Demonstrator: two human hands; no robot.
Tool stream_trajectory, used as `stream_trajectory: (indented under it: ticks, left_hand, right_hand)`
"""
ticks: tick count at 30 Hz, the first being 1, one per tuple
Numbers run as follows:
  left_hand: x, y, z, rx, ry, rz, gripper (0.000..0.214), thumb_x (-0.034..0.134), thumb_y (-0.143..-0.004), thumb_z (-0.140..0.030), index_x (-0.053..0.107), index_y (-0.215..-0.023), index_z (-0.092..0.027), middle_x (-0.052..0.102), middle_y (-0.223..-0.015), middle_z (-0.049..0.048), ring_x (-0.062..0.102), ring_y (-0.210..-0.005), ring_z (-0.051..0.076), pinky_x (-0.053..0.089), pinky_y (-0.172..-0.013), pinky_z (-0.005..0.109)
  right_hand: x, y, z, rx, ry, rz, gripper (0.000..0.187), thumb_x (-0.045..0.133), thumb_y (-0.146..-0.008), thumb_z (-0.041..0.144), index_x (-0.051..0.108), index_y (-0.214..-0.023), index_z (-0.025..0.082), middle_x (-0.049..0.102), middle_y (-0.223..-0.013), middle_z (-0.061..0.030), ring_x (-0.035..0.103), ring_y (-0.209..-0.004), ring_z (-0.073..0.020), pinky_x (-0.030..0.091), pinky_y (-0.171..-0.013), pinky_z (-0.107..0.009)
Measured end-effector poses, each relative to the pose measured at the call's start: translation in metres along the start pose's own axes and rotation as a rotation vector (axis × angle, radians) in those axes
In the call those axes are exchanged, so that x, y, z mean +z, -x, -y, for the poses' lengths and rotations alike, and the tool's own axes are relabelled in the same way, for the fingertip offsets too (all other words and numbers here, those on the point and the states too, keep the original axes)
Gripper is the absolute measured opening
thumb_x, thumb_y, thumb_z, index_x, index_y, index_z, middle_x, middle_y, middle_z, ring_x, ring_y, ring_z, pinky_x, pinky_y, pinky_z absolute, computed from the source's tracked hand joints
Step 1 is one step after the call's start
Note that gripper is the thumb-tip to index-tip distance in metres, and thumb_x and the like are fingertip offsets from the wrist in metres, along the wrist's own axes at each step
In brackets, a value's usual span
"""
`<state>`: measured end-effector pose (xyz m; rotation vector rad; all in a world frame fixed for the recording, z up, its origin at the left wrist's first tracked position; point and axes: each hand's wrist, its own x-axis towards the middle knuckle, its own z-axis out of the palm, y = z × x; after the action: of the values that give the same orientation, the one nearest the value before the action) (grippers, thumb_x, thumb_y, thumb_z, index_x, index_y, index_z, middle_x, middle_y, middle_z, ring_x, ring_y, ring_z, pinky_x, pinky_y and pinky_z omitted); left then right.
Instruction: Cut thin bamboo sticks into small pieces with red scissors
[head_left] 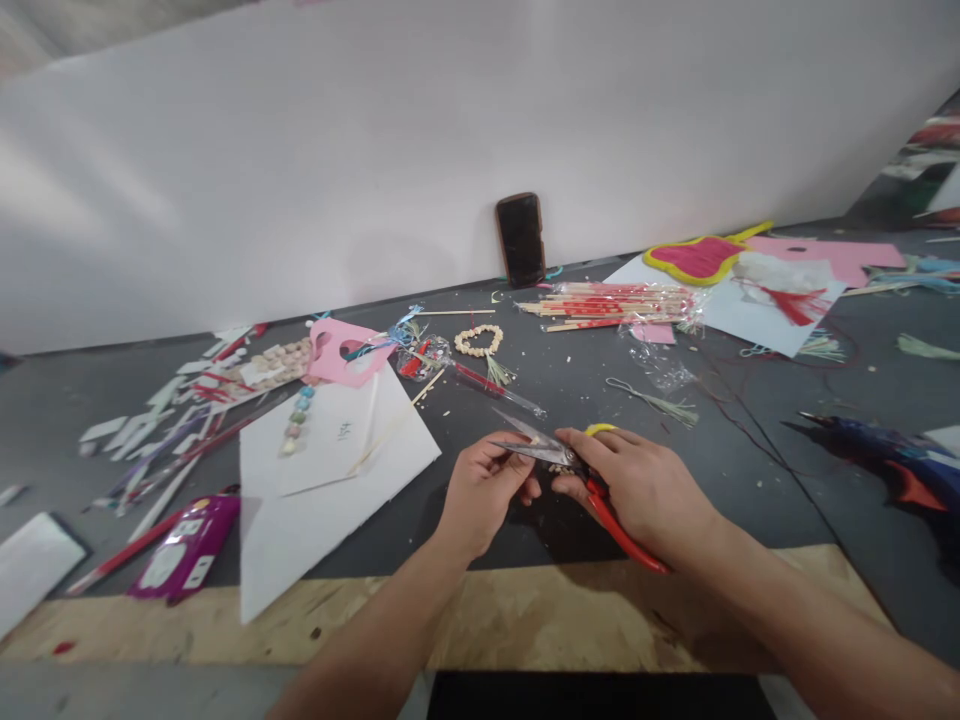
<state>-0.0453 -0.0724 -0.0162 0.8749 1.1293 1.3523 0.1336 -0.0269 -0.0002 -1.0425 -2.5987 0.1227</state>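
My right hand is wrapped around a pair of scissors with red and yellow handles. Its parted blades point left and reach over the fingers of my left hand. Those fingers are pinched together beside the blades; a small pale piece shows there, too small to name. Just beyond the hands lies a ring of pale beads with a light green tassel. Another pale green tassel with a looped cord lies beyond my right hand.
A phone leans on the white wall panel. Bundled sticks in plastic lie before it. Left are white foam sheets, a pink cutout and a purple packet. A blue glue gun sits right, near thin dark red cord.
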Motion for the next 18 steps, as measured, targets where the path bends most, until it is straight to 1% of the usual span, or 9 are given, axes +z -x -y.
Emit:
stream_trajectory:
  ticks: [3, 6, 10, 13, 16, 18]
  left_hand:
    - [0.0009, -0.0001, -0.0014, -0.005, 0.030, -0.008, 0.017, 0.070, -0.074, -0.029, 0.059, -0.074, -0.015, 0.057, -0.052, -0.0037, 0.053, -0.048, 0.008, 0.044, -0.049, 0.019]
    - [0.0007, -0.0004, -0.0033, 0.000, -0.007, -0.020, 0.016, 0.069, -0.074, -0.028, 0.059, -0.071, -0.016, 0.058, -0.052, -0.0035, 0.053, -0.049, 0.008, 0.043, -0.051, 0.019]
    - [-0.0001, 0.0000, -0.0051, 0.029, -0.003, -0.024, 0.015, 0.068, -0.074, -0.028, 0.061, -0.069, -0.016, 0.057, -0.054, -0.0035, 0.053, -0.050, 0.008, 0.042, -0.052, 0.020]
    - [-0.0004, 0.0007, -0.0055, 0.062, -0.002, -0.016, 0.017, 0.068, -0.075, -0.029, 0.061, -0.067, -0.016, 0.056, -0.055, -0.0032, 0.052, -0.049, 0.008, 0.041, -0.052, 0.021]
    - [-0.0012, 0.0008, -0.0044, 0.048, -0.017, -0.018, 0.015, 0.067, -0.076, -0.028, 0.062, -0.069, -0.016, 0.057, -0.054, -0.0031, 0.052, -0.049, 0.008, 0.040, -0.051, 0.021]
    - [-0.0017, 0.0005, -0.0032, 0.018, -0.022, -0.005, 0.015, 0.067, -0.076, -0.028, 0.062, -0.070, -0.016, 0.057, -0.052, -0.0033, 0.051, -0.048, 0.008, 0.040, -0.051, 0.021]
  right_hand:
    - [0.0008, -0.0009, 0.0011, 0.014, -0.014, 0.001, 0.047, 0.042, -0.090, 0.051, 0.056, -0.118, 0.017, 0.068, -0.095, -0.0103, 0.062, -0.089, -0.0212, 0.048, -0.076, -0.031]
    - [-0.0011, -0.0028, 0.0016, 0.003, 0.007, -0.007, 0.051, 0.043, -0.088, 0.055, 0.056, -0.119, 0.016, 0.067, -0.097, -0.0109, 0.060, -0.090, -0.0230, 0.048, -0.075, -0.033]
    - [-0.0052, -0.0042, 0.0013, -0.027, 0.035, -0.020, 0.066, 0.048, -0.080, 0.063, 0.050, -0.126, 0.016, 0.064, -0.101, -0.0130, 0.055, -0.095, -0.0261, 0.048, -0.074, -0.036]
    - [-0.0060, -0.0040, 0.0005, -0.044, 0.035, -0.018, 0.073, 0.051, -0.077, 0.065, 0.048, -0.129, 0.014, 0.063, -0.102, -0.0147, 0.052, -0.096, -0.0278, 0.048, -0.075, -0.039]
    - [-0.0039, -0.0040, -0.0006, -0.055, 0.037, -0.008, 0.071, 0.050, -0.079, 0.064, 0.049, -0.128, 0.012, 0.064, -0.101, -0.0151, 0.052, -0.095, -0.0276, 0.049, -0.076, -0.040]
    - [-0.0016, -0.0040, -0.0015, -0.059, 0.039, -0.011, 0.063, 0.047, -0.083, 0.059, 0.052, -0.125, 0.012, 0.065, -0.099, -0.0144, 0.054, -0.094, -0.0260, 0.049, -0.078, -0.038]
